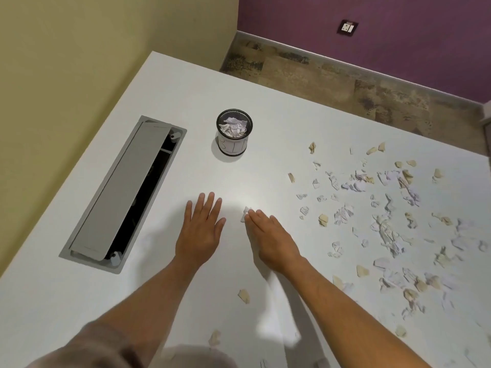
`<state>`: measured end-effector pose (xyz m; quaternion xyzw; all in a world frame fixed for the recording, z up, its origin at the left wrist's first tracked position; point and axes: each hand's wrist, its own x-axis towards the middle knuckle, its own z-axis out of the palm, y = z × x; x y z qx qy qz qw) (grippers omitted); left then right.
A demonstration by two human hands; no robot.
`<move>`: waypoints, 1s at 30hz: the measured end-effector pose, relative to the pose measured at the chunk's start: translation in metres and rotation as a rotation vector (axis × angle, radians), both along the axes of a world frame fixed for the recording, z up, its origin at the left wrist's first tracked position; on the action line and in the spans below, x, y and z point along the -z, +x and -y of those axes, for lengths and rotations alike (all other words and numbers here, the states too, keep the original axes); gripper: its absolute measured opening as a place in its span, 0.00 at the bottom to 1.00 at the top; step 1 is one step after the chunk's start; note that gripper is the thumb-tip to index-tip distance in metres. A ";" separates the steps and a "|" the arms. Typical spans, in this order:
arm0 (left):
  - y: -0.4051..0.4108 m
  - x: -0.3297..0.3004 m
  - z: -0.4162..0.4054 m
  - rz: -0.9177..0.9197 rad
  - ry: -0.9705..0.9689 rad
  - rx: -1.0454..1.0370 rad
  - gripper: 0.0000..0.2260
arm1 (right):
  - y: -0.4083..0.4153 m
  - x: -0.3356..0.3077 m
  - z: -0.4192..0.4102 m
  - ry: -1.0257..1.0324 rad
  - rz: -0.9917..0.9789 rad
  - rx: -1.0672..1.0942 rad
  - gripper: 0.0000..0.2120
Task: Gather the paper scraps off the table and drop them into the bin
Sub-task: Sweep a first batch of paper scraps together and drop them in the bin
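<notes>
At the near edge of the white table (79, 301) a few lone tan scraps lay, one (244, 296) between the two forearms and another (214, 338) closer still. The person's bare forearms reached out over the tabletop from below.

The left hand (199, 232) lay flat, palm down, fingers straight and slightly spread, with nothing under or in it that could be seen. The right hand (271, 240) was stretched out alongside it, fingers straight and together, pointing away and to the left. Its fingertips (251, 215) touched a small crumpled white scrap (245, 213); the fingers were not curled round it. The two hands were near each other but apart.

To the right of the right arm the paper scraps (385, 227) were strewn thickly, white crumpled bits mixed with tan torn ones, reaching to the right edge of the view.

To the left of the left hand a long grey cable hatch (119, 192) was set into the table, its lid partly open over a dark slot.

Beyond the hands stood the bin (233, 144), a small round black mesh cup wrapped in a white hand-lettered label, upright and already holding crumpled white paper. It stood well apart from both hands.

Past the far table edge were a mottled brown floor (332, 83), a purple wall with a socket plate (347, 27), and a yellow wall (93, 49) on the left.
</notes>
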<state>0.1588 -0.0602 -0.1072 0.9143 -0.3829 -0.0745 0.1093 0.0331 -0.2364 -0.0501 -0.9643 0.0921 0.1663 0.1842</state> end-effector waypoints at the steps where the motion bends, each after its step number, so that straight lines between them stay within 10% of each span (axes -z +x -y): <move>1: 0.000 -0.004 0.000 -0.003 0.011 0.005 0.24 | -0.012 -0.002 -0.003 -0.002 -0.010 0.007 0.33; 18: -0.100 -0.047 -0.074 -0.230 0.076 0.214 0.21 | -0.142 -0.010 -0.078 0.034 0.056 0.108 0.30; 30: -0.201 -0.051 -0.156 -0.322 0.096 -0.406 0.39 | -0.224 0.001 -0.117 0.088 -0.117 0.542 0.32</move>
